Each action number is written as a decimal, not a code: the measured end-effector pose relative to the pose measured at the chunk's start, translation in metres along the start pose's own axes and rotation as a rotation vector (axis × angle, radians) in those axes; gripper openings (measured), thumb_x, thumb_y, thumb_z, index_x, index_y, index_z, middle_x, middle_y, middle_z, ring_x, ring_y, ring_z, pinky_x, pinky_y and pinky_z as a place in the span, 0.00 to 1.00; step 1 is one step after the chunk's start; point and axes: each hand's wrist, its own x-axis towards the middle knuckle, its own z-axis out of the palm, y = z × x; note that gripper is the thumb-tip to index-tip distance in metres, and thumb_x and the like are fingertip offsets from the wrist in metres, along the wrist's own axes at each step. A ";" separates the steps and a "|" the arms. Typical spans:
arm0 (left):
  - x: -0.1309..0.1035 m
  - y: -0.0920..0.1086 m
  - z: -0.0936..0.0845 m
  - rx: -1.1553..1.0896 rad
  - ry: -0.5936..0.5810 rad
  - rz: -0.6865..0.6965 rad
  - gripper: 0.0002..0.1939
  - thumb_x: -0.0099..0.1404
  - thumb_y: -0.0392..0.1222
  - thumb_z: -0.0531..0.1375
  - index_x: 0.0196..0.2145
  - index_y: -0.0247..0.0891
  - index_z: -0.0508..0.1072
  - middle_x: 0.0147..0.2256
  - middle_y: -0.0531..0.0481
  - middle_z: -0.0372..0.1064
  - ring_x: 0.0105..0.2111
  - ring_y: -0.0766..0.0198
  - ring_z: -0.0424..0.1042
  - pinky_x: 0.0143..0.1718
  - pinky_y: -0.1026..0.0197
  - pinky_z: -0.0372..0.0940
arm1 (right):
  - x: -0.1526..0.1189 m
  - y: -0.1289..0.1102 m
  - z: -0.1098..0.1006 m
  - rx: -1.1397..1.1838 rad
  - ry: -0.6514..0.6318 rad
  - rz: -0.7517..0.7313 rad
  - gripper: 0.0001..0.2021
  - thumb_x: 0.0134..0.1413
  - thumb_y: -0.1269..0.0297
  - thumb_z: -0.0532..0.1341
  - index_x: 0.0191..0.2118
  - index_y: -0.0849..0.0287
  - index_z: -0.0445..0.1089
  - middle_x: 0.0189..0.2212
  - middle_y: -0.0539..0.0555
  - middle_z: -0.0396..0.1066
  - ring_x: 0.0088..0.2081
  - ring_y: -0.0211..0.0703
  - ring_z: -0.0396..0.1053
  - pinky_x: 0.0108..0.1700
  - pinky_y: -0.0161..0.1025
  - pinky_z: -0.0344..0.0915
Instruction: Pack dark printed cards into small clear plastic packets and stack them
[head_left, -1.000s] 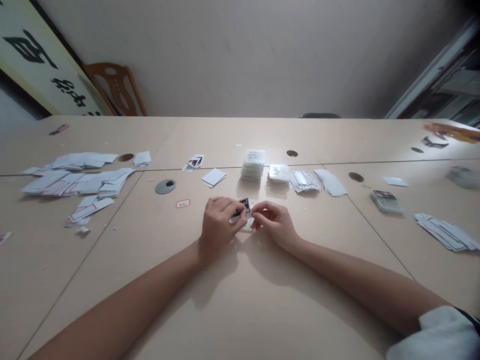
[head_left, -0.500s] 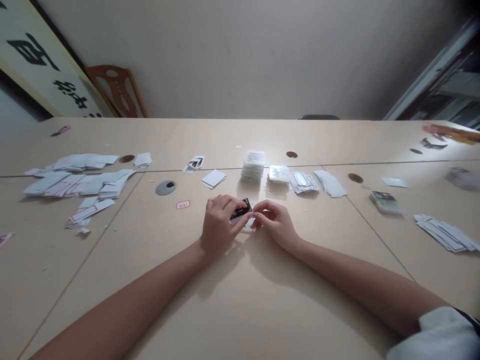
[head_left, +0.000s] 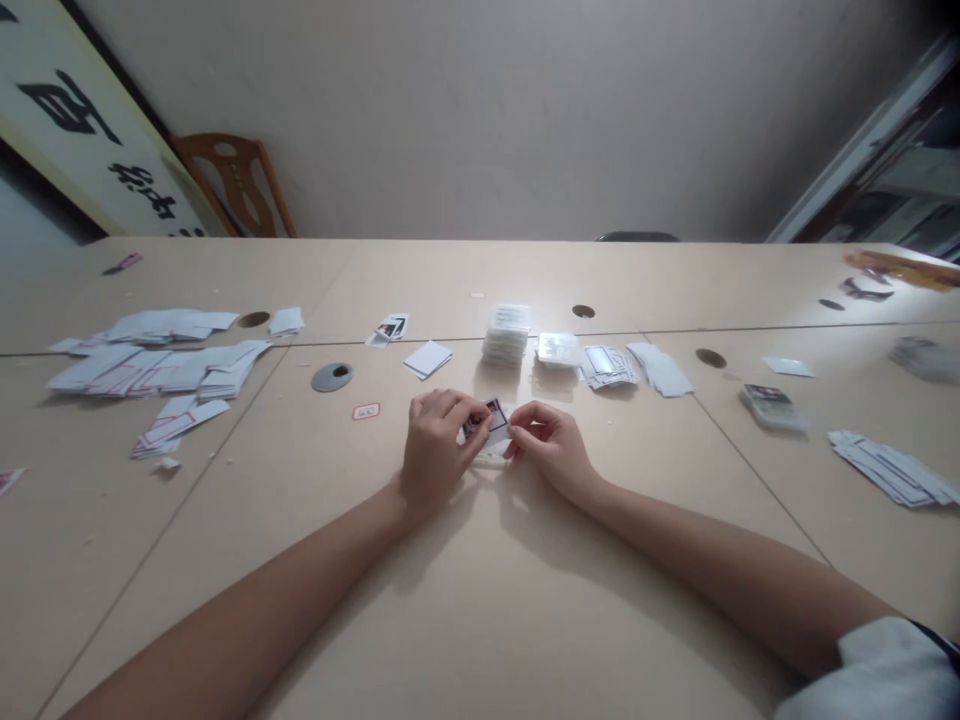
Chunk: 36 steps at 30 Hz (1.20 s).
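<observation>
Table (head_left: 480,620): far edge crosses the view; near edge cut off.
Left hand (head_left: 441,440): thumb and fingers pinch the picture card (head_left: 498,418) narrowly, covering its left part.
Right hand (head_left: 552,448): fingertips drawn together at the card's right edge, slightly further right than half a second ago; whether they grip it cannot be told.
Tall case stack (head_left: 506,335): unmoved, beyond the hands toward the far edge; its contents are unclear.
Clear case (head_left: 491,458): low beneath the card, mostly hidden; contact between the two cannot be made out.
Picture card: between the hands, midway along the table; its nearly all-dark face now shows a pale, dark-lined part, so it seems to be getting adjusted, not yet set down.
Red-rimmed label (head_left: 366,411): lies flat, left of the left hand; writing too small to read.
</observation>
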 end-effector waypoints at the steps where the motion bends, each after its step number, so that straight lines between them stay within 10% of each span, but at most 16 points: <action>1: 0.000 0.000 0.000 0.008 0.003 -0.002 0.04 0.67 0.39 0.59 0.33 0.39 0.72 0.33 0.51 0.73 0.38 0.59 0.70 0.43 0.54 0.57 | 0.001 0.000 0.000 0.000 0.003 0.004 0.06 0.50 0.65 0.66 0.30 0.59 0.69 0.23 0.46 0.70 0.23 0.38 0.74 0.25 0.33 0.69; 36: -0.001 -0.008 0.000 -0.065 0.036 -0.031 0.20 0.61 0.21 0.48 0.41 0.40 0.73 0.49 0.44 0.63 0.43 0.58 0.71 0.47 0.52 0.61 | 0.005 0.000 -0.005 0.111 0.289 0.072 0.04 0.44 0.68 0.63 0.27 0.58 0.66 0.22 0.44 0.65 0.20 0.36 0.71 0.24 0.33 0.66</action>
